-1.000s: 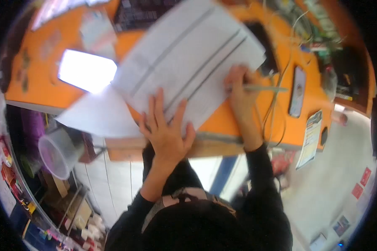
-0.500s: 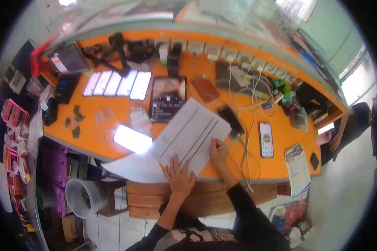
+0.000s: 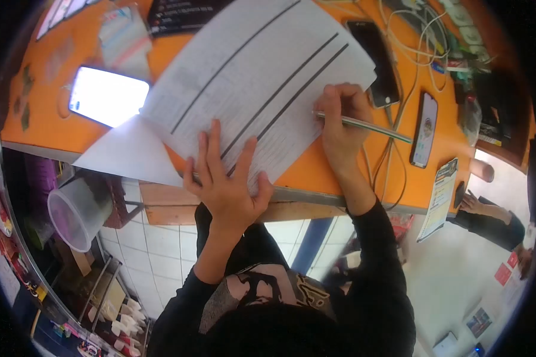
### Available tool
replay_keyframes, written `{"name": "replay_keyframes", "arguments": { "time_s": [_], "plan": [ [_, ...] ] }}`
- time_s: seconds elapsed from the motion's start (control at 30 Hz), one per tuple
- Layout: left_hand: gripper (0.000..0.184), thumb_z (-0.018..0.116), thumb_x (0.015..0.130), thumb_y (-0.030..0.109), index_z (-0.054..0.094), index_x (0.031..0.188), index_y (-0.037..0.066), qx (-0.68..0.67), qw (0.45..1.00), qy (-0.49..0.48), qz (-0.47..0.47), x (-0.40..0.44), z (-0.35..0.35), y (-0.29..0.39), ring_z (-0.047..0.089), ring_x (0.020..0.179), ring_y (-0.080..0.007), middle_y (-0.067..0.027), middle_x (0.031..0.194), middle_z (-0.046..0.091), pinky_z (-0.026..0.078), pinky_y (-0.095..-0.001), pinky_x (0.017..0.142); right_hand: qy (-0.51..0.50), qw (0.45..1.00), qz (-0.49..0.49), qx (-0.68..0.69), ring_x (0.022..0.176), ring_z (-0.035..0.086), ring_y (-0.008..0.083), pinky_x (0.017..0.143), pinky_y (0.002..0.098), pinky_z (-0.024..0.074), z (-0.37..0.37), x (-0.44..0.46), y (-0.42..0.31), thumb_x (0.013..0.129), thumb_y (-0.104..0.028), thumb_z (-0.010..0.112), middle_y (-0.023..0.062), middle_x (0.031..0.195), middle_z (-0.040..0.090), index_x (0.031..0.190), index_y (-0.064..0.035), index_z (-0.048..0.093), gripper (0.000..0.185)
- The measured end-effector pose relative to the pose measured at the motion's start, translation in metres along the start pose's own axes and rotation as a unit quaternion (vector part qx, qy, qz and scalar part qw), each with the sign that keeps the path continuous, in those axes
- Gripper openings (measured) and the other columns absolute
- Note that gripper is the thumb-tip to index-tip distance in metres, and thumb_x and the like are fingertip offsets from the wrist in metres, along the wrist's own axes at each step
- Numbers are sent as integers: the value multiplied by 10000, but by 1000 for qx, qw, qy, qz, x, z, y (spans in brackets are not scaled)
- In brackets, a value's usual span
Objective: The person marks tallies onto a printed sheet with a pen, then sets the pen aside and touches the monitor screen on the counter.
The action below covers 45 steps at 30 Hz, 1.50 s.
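Note:
A printed sheet (image 3: 250, 71) with dark ruled bars lies tilted on the orange desk. My left hand (image 3: 226, 187) rests on its lower edge with the fingers spread, holding nothing. At the sheet's right side my right hand (image 3: 344, 128) is closed around a slim silver-green pen (image 3: 369, 126), whose one end points right, toward a phone. Another white sheet (image 3: 131, 152) lies at the lower left, partly under the printed one. Beside it a phone (image 3: 110, 95) shows a bright white screen.
A dark phone (image 3: 375, 62), cables (image 3: 399, 107) and a lit phone (image 3: 425, 130) lie at the right. A leaflet (image 3: 439, 199) overhangs the desk edge. Another person's hand (image 3: 473, 205) is near the right corner. A clear bin (image 3: 80, 214) stands below at left.
The view has tipped up to the whole desk and back down. Another person's arm now shows at the right edge. My hands remain at the sheet, the pen still in my right hand.

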<state>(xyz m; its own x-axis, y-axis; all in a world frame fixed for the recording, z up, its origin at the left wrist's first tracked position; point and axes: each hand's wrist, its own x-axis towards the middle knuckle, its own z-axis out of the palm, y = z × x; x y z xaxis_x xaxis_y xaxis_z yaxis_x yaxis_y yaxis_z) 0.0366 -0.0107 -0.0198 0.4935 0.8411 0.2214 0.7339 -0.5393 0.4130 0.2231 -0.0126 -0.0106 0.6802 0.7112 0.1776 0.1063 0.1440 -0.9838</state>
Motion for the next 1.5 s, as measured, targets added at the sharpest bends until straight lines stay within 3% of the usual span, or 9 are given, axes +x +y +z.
{"name": "replay_keyframes", "arguments": {
  "time_s": [0.53, 0.8, 0.93, 1.03, 1.07, 1.13, 1.2, 1.3, 1.5],
  "plan": [
    [387, 461, 791, 429, 610, 1105, 258, 4, 997, 79, -4, 0, 21, -6, 430, 1218, -310, -143, 1328, 486, 200, -472, 984, -52, 998, 34, -19, 536, 487, 29, 484, 162, 365, -5, 2, 7, 889, -108, 592, -13, 630, 517, 837, -50, 515, 110],
    [414, 469, 780, 387, 607, 1135, 224, 15, 1000, 23, -5, 4, 5, -1, 432, 1211, -291, -150, 1341, 473, 184, -453, 970, -94, 991, 40, 82, 510, 424, 85, 466, 204, 329, -17, 4, 9, 958, -501, 235, 25, 597, 469, 866, -19, 539, 577],
    [445, 515, 742, 321, 602, 1154, 177, -3, 1000, -10, 17, 5, -8, 0, 388, 1240, -320, -181, 1382, 406, 170, -489, 980, -87, 989, 45, 110, 517, 419, 84, 471, 208, 334, -16, -1, 9, 966, -421, 329, 25, 594, 465, 915, 6, 571, 493],
    [428, 539, 729, 300, 620, 1133, 185, -27, 999, 5, 31, 4, -14, -2, 401, 1241, -286, -156, 1381, 418, 178, -475, 982, -45, 993, -45, -104, 586, 528, 150, 496, 250, 380, 3, 13, -8, 891, -95, 566, 77, 737, 606, 951, -5, 596, 112],
    [422, 545, 724, 301, 622, 1126, 197, -43, 998, -5, 35, 3, -16, -3, 412, 1243, -262, -140, 1378, 429, 186, -462, 979, -47, 992, -58, -97, 586, 528, 150, 496, 250, 380, 17, 28, -20, 891, -95, 566, 77, 737, 606, 951, -5, 596, 112],
    [417, 557, 718, 296, 627, 1115, 188, -52, 998, -1, 39, 0, -18, -3, 407, 1248, -257, -137, 1386, 418, 193, -469, 973, -118, 935, -261, -211, 799, 595, 221, 623, 296, 413, 48, 77, -32, 834, 1, 585, 95, 915, 647, 990, -27, 591, 158],
    [414, 564, 715, 300, 630, 1107, 183, -63, 997, 2, 50, 0, -19, -4, 407, 1250, -254, -138, 1392, 411, 193, -473, 969, -171, 902, -327, -223, 1015, 538, 275, 760, 357, 386, 78, 127, -12, 821, -10, 578, 102, 996, 633, 1024, -63, 575, 210],
    [422, 569, 711, 293, 619, 1112, 173, -76, 996, -7, 44, 0, -23, -4, 390, 1256, -277, -141, 1408, 382, 192, -486, 970, -175, 842, -339, -382, 1075, 496, 277, 808, 421, 338, 113, 153, -11, 829, -61, 582, 99, 1023, 622, 1045, -97, 544, 222],
    [433, 573, 718, 308, 607, 1129, 174, -92, 995, -1, 43, -2, -25, -6, 373, 1272, -276, -131, 1418, 367, 192, -498, 969, -207, 817, -316, -435, 1095, 468, 297, 807, 484, 317, 129, 166, -6, 807, -111, 599, 93, 991, 580, 1058, -112, 515, 264]
  ]
}}
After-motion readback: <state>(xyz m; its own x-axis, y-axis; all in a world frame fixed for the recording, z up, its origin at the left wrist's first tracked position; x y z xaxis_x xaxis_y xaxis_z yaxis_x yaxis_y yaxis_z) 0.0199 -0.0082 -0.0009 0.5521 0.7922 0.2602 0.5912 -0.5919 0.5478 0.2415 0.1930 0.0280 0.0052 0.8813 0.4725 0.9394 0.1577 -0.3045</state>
